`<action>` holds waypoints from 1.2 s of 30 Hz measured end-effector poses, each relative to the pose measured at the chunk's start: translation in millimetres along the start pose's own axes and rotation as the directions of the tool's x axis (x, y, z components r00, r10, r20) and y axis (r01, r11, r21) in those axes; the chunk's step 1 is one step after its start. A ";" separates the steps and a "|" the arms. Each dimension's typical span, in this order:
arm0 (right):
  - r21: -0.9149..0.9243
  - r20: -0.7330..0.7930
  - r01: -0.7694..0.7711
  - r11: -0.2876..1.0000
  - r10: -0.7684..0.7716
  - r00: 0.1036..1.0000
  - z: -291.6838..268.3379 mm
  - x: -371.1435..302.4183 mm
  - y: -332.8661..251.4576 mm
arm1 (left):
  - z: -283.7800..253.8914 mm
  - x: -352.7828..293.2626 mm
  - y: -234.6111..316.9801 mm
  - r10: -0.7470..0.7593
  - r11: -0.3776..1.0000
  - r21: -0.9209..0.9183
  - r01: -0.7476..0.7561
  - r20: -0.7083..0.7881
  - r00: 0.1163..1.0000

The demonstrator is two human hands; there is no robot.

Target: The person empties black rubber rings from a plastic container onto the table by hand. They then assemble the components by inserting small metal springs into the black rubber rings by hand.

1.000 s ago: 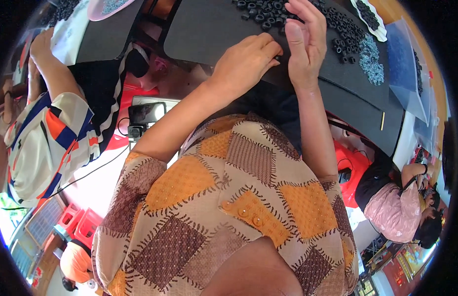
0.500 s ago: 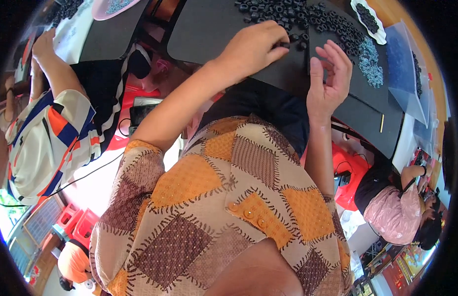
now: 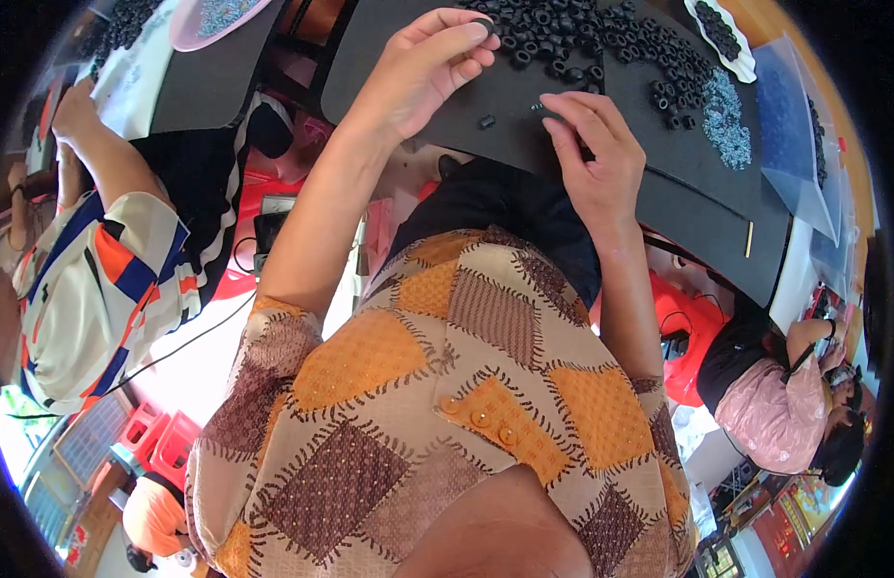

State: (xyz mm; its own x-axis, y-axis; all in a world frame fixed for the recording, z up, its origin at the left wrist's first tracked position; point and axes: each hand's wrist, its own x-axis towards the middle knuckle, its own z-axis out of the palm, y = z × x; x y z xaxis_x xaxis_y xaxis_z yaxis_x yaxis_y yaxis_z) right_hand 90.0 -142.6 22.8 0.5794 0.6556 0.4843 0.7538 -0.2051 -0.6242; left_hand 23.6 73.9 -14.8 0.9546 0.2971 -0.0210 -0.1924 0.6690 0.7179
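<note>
My left hand is raised near the table's far side, pinching a small black ring between thumb and fingertips. My right hand is lower and to the right, thumb and forefinger apart and pointing left. Close to its fingertips is a tiny bluish piece; whether they touch it is hard to see. Between the two hands, a loose dark ring-like part lies on the black table. A wide heap of black rings spreads beyond my hands, with small light-blue pieces heaped at its right.
A white dish of black parts stands at the far right, beside a clear plastic box. A thin stick lies near the right edge. One person sits at left, another at right; a pink basin is far left.
My left hand has lifted away from the heap, up and to the left, with a black ring. My right hand has moved left and nearer, toward the tiny bluish piece.
</note>
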 end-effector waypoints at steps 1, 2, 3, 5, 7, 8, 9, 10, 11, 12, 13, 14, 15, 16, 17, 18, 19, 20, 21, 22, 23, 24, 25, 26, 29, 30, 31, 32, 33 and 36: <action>-0.006 0.001 0.061 0.998 -0.061 0.998 0.3 1.1 -3.3 | -0.1 -2.4 0.3 0.026 1.000 -0.014 -0.026 0.020 0.999; -0.011 0.002 0.123 0.992 -0.123 0.992 1.9 2.1 -5.3 | -1.0 -5.1 2.0 0.028 1.000 -0.014 -0.028 0.016 0.999; -0.008 0.004 0.125 0.992 -0.125 0.992 5.8 3.4 -5.7 | -2.5 -8.3 4.8 0.015 0.998 -0.061 -0.013 0.026 1.000; -0.042 0.054 0.252 0.967 -0.250 0.967 12.5 7.3 -4.4 | -1.7 -15.1 10.8 -0.001 0.994 -0.108 0.006 0.040 0.999; -0.099 0.071 0.270 0.958 -0.264 0.962 11.9 17.6 1.9 | 0.3 -23.1 17.4 -0.022 0.991 -0.134 0.030 0.061 0.998; -0.156 0.089 0.289 0.945 -0.277 0.957 10.0 22.2 4.8 | -1.3 -24.9 17.9 -0.017 0.991 -0.131 0.025 0.057 0.998; -0.164 0.078 0.256 0.953 -0.246 0.966 6.2 23.5 6.8 | -3.8 -26.8 17.2 -0.005 0.989 -0.150 0.016 0.071 0.997; -0.162 0.079 0.258 0.952 -0.248 0.965 3.2 22.9 8.9 | -5.2 -28.5 16.2 0.005 0.985 -0.172 0.011 0.087 0.996; -0.195 0.135 0.260 0.946 -0.237 0.962 0.5 22.2 10.9 | -6.2 -29.3 16.7 0.006 0.985 -0.172 0.009 0.087 0.996; -0.228 0.190 0.263 0.937 -0.223 0.956 -1.1 21.6 12.5 | -7.2 -29.9 17.3 0.004 0.984 -0.178 0.014 0.098 0.995; -0.216 0.213 0.267 0.939 -0.222 0.952 0.0 19.6 16.6 | -6.9 -29.4 17.4 0.001 0.982 -0.186 0.020 0.112 0.994; -0.219 0.212 0.267 0.938 -0.222 0.952 0.4 19.2 19.1 | -5.6 -29.0 16.8 0.002 0.982 -0.186 0.020 0.115 0.993; -0.221 0.234 0.263 0.939 -0.211 0.949 0.5 19.2 20.8 | -3.3 -28.9 15.8 -0.004 0.979 -0.204 0.025 0.105 0.994; -0.221 0.256 0.260 0.940 -0.201 0.945 1.5 19.5 22.3 | -1.7 -29.0 15.3 -0.008 0.975 -0.220 0.029 0.094 0.996; -0.221 0.254 0.261 0.940 -0.203 0.946 3.0 19.5 23.3 | 0.2 -29.3 15.3 -0.008 0.975 -0.219 0.028 0.095 0.995; -0.217 0.233 0.235 0.947 -0.184 0.955 4.8 19.5 24.0 | 2.4 -29.8 15.8 -0.020 0.967 -0.250 0.052 0.130 0.991; -0.211 0.212 0.210 0.955 -0.165 0.963 6.0 19.5 23.8 | 3.8 -30.6 16.5 -0.032 0.957 -0.279 0.078 0.165 0.986; -0.211 0.212 0.210 0.955 -0.165 0.963 4.8 19.2 21.9 | 4.6 -31.2 17.7 -0.032 0.957 -0.278 0.078 0.165 0.986; -0.180 0.177 0.155 0.971 -0.123 0.976 1.9 19.0 18.1 | 5.0 -31.8 19.1 -0.046 0.957 -0.277 0.091 0.163 0.986; -0.146 0.146 0.101 0.984 -0.080 0.986 -0.1 18.8 15.9 | 5.0 -33.7 19.3 -0.061 0.956 -0.275 0.104 0.159 0.985; -0.144 0.147 0.100 0.985 -0.079 0.986 -1.9 19.5 16.3 | 4.2 -36.0 19.1 -0.062 0.956 -0.275 0.103 0.156 0.986; -0.193 0.164 0.158 0.968 -0.127 0.978 -4.8 20.3 18.3 | 2.9 -38.5 18.8 -0.048 0.956 -0.282 0.085 0.138 0.989; -0.245 0.182 0.214 0.946 -0.172 0.968 -8.0 20.8 21.0 | 2.9 -39.2 17.8 -0.034 0.955 -0.289 0.069 0.124 0.992; -0.247 0.182 0.212 0.945 -0.170 0.969 -9.3 20.6 25.3 | 3.7 -40.0 16.0 -0.036 0.954 -0.290 0.071 0.125 0.991; -0.263 0.220 0.227 0.938 -0.170 0.961 -10.2 20.6 32.9 | 4.7 -42.3 11.1 0.003 0.956 -0.290 0.033 0.121 0.993; -0.271 0.230 0.207 0.940 -0.145 0.962 -10.4 21.0 31.6 | 4.6 -42.5 9.4 -0.024 0.949 -0.306 0.071 0.155 0.988; -0.278 0.241 0.188 0.942 -0.121 0.963 -9.9 22.2 30.0 | 6.2 -42.5 10.2 -0.049 0.942 -0.319 0.108 0.188 0.981; -0.276 0.240 0.189 0.942 -0.123 0.963 -9.5 23.0 27.9 | 9.6 -43.3 10.9 -0.048 0.942 -0.318 0.107 0.188 0.981; -0.172 0.183 0.096 0.980 -0.064 0.981 -9.3 23.5 24.8 | 15.1 -44.8 11.2 -0.068 0.940 -0.318 0.124 0.181 0.981; 0.110 0.099 -0.086 0.990 0.076 0.992 -11.2 28.2 5.7 | 24.5 -47.7 10.5 -0.087 0.944 -0.304 0.130 0.152 0.985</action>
State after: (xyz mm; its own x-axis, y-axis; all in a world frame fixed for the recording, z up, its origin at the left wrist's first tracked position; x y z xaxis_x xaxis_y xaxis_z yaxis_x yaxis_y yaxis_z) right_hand 114.1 -133.5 39.8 0.6011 0.7071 0.3724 0.6624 -0.1802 -0.7272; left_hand -18.4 50.0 10.7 0.9911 0.1310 0.0228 -0.1266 0.8773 0.4630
